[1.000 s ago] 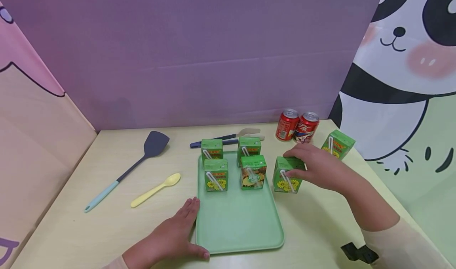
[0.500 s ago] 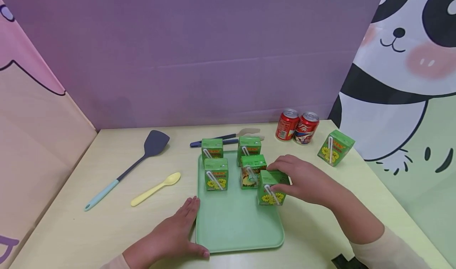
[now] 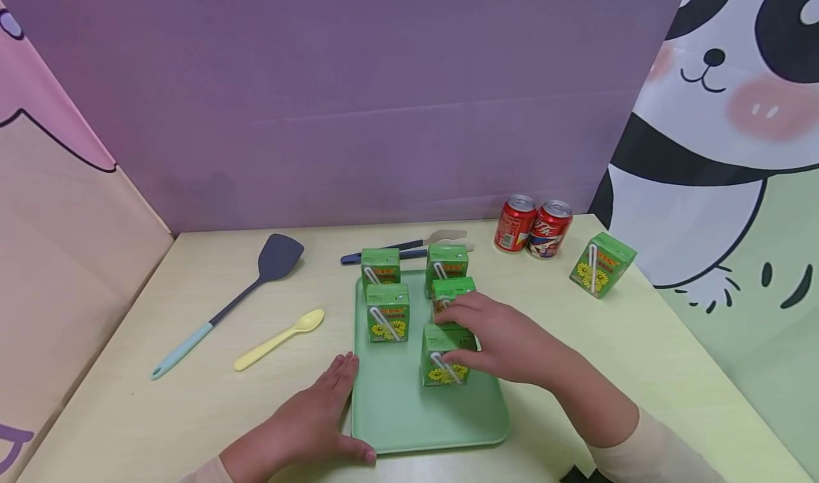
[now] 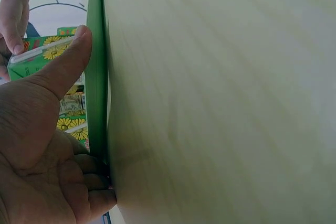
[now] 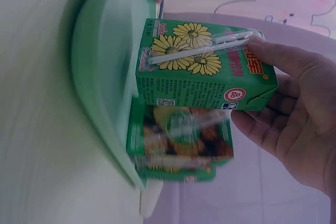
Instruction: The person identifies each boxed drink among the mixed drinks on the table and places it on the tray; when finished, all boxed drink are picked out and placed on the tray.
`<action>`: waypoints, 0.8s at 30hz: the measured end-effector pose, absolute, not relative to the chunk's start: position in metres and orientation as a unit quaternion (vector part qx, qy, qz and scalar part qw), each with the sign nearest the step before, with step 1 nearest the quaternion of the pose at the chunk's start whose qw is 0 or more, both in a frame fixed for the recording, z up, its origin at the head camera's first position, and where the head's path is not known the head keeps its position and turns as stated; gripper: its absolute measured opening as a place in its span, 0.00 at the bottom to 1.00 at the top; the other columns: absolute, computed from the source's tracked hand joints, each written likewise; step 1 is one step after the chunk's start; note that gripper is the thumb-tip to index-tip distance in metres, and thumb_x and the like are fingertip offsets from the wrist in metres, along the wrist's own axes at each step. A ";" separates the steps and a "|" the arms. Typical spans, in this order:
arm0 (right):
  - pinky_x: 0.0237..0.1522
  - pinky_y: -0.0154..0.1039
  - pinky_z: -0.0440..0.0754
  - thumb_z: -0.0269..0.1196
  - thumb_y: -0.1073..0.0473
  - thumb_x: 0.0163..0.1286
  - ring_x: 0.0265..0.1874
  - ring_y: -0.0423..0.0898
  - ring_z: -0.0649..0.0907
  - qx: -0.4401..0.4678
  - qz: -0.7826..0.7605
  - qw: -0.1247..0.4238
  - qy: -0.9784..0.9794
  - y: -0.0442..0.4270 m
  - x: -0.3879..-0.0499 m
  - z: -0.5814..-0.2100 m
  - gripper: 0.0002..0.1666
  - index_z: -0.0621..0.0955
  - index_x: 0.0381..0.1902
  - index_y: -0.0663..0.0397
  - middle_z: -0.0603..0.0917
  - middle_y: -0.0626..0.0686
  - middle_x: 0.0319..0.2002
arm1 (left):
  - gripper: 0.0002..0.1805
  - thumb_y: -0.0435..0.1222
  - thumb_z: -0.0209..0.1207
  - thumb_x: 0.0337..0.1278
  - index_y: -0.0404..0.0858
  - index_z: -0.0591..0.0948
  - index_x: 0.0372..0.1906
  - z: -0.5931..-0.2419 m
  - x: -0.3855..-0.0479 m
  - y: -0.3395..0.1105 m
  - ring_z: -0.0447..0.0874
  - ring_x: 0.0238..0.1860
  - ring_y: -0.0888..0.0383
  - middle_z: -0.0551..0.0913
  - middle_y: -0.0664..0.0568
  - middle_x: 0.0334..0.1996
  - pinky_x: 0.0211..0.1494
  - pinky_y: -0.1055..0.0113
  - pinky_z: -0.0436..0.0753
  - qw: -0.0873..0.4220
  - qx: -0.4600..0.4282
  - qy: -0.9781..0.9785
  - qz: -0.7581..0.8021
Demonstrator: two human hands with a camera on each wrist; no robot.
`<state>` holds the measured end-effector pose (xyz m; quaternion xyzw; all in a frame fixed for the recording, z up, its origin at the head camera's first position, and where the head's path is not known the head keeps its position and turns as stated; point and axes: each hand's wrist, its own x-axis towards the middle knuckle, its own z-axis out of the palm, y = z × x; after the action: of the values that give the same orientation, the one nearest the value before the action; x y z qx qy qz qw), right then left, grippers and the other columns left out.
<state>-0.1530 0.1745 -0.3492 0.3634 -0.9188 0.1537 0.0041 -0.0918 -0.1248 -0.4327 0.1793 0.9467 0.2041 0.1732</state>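
My right hand (image 3: 512, 341) grips a green juice carton (image 3: 438, 375) with yellow flowers and a white straw. The carton is upright over the middle of the light green tray (image 3: 409, 419); whether its base touches is unclear. In the right wrist view, thumb and fingers pinch the held carton (image 5: 194, 72) near its top. Behind it, partly covered by the hand, is a carton with a brownish print (image 3: 451, 286). More cartons stand to the left (image 3: 387, 316) and at the tray's far end. Fingers straight, my left hand (image 3: 310, 419) rests along the tray's left edge, thumb at the near corner.
One more green carton (image 3: 601, 266) stands at the table's right edge. Two red cans (image 3: 532, 227) are at the back right. A dark spatula (image 3: 280, 259) and a yellow spoon (image 3: 281, 339) lie left; further utensils (image 3: 416, 254) lie behind the tray.
My right hand has carried the carton leftward from the table beside the tray to over the tray, in front of the brown-printed one. My left hand has stayed in place.
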 end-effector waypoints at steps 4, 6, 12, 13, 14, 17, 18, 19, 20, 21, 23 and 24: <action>0.58 0.45 0.79 0.67 0.39 0.63 0.56 0.42 0.76 0.383 0.150 0.005 -0.912 0.159 -0.151 -0.352 0.26 0.80 0.55 0.43 0.79 0.43 0.54 | 0.75 0.74 0.66 0.29 0.36 0.46 0.79 -0.433 -0.092 -0.125 0.43 0.79 0.46 0.46 0.45 0.79 0.71 0.44 0.66 0.172 0.179 0.947 0.203; 0.57 0.44 0.79 0.67 0.39 0.63 0.55 0.41 0.76 0.389 0.148 0.006 -0.909 0.152 -0.150 -0.353 0.26 0.80 0.55 0.43 0.79 0.43 0.53 | 0.75 0.73 0.66 0.29 0.36 0.46 0.78 -0.434 -0.092 -0.126 0.43 0.79 0.46 0.46 0.44 0.79 0.70 0.44 0.67 0.169 0.181 0.947 0.204; 0.60 0.44 0.77 0.68 0.39 0.62 0.57 0.41 0.76 0.407 0.150 0.014 -0.901 0.133 -0.147 -0.353 0.28 0.81 0.56 0.43 0.80 0.42 0.52 | 0.75 0.74 0.66 0.29 0.36 0.46 0.79 -0.433 -0.092 -0.126 0.43 0.79 0.46 0.47 0.44 0.79 0.70 0.44 0.67 0.168 0.184 0.946 0.205; 0.61 0.44 0.77 0.68 0.39 0.62 0.57 0.42 0.76 0.409 0.150 0.014 -0.900 0.131 -0.147 -0.353 0.28 0.81 0.57 0.43 0.80 0.42 0.52 | 0.75 0.74 0.66 0.29 0.36 0.46 0.79 -0.433 -0.092 -0.126 0.43 0.79 0.46 0.47 0.44 0.79 0.70 0.44 0.67 0.167 0.185 0.946 0.205; 0.61 0.44 0.77 0.68 0.39 0.62 0.58 0.42 0.76 0.410 0.149 0.015 -0.900 0.128 -0.147 -0.354 0.28 0.80 0.57 0.43 0.80 0.42 0.52 | 0.75 0.74 0.66 0.29 0.36 0.46 0.79 -0.434 -0.092 -0.126 0.43 0.79 0.46 0.47 0.44 0.79 0.70 0.44 0.67 0.167 0.185 0.946 0.206; 0.60 0.44 0.78 0.67 0.38 0.62 0.58 0.42 0.76 0.414 0.142 0.017 -0.899 0.121 -0.147 -0.354 0.29 0.80 0.57 0.42 0.81 0.42 0.53 | 0.75 0.73 0.66 0.29 0.35 0.47 0.78 -0.434 -0.092 -0.127 0.44 0.79 0.45 0.47 0.43 0.79 0.69 0.44 0.68 0.161 0.190 0.946 0.207; 0.60 0.43 0.77 0.67 0.38 0.63 0.57 0.42 0.76 0.416 0.141 0.017 -0.898 0.119 -0.147 -0.354 0.29 0.80 0.58 0.42 0.81 0.42 0.53 | 0.75 0.73 0.66 0.30 0.35 0.47 0.78 -0.433 -0.091 -0.127 0.44 0.79 0.45 0.47 0.43 0.79 0.69 0.44 0.68 0.158 0.192 0.946 0.208; 0.60 0.43 0.77 0.67 0.38 0.63 0.57 0.42 0.76 0.417 0.140 0.016 -0.898 0.117 -0.148 -0.355 0.29 0.80 0.58 0.43 0.81 0.42 0.53 | 0.75 0.73 0.66 0.30 0.34 0.47 0.78 -0.433 -0.091 -0.127 0.44 0.79 0.45 0.48 0.42 0.79 0.69 0.44 0.69 0.156 0.194 0.946 0.209; 0.59 0.43 0.78 0.66 0.38 0.63 0.57 0.42 0.77 0.419 0.138 0.016 -0.897 0.115 -0.148 -0.356 0.29 0.80 0.58 0.43 0.81 0.42 0.53 | 0.75 0.73 0.66 0.30 0.34 0.47 0.78 -0.433 -0.091 -0.127 0.45 0.79 0.45 0.48 0.42 0.79 0.69 0.43 0.69 0.154 0.195 0.946 0.209; 0.59 0.44 0.78 0.66 0.38 0.64 0.57 0.42 0.77 0.419 0.136 0.016 -0.898 0.114 -0.148 -0.356 0.29 0.80 0.58 0.43 0.81 0.42 0.53 | 0.75 0.73 0.66 0.30 0.34 0.47 0.78 -0.433 -0.090 -0.127 0.45 0.79 0.45 0.48 0.42 0.79 0.68 0.44 0.69 0.152 0.196 0.946 0.209; 0.59 0.44 0.78 0.65 0.37 0.64 0.57 0.42 0.77 0.419 0.135 0.014 -0.898 0.111 -0.149 -0.358 0.29 0.79 0.58 0.44 0.81 0.43 0.54 | 0.75 0.73 0.66 0.30 0.34 0.47 0.78 -0.432 -0.090 -0.127 0.45 0.79 0.45 0.48 0.42 0.79 0.68 0.44 0.69 0.152 0.197 0.946 0.210; 0.58 0.44 0.78 0.65 0.37 0.64 0.57 0.42 0.77 0.418 0.134 0.013 -0.899 0.110 -0.149 -0.358 0.29 0.79 0.58 0.44 0.81 0.43 0.54 | 0.75 0.73 0.66 0.30 0.34 0.47 0.78 -0.432 -0.090 -0.127 0.45 0.79 0.45 0.48 0.42 0.79 0.68 0.44 0.69 0.152 0.197 0.945 0.210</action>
<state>-0.1486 0.1102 -0.3583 0.4177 -0.8986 0.1337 0.0128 -0.0903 -0.1273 -0.4322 0.1967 0.9455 0.2104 0.1521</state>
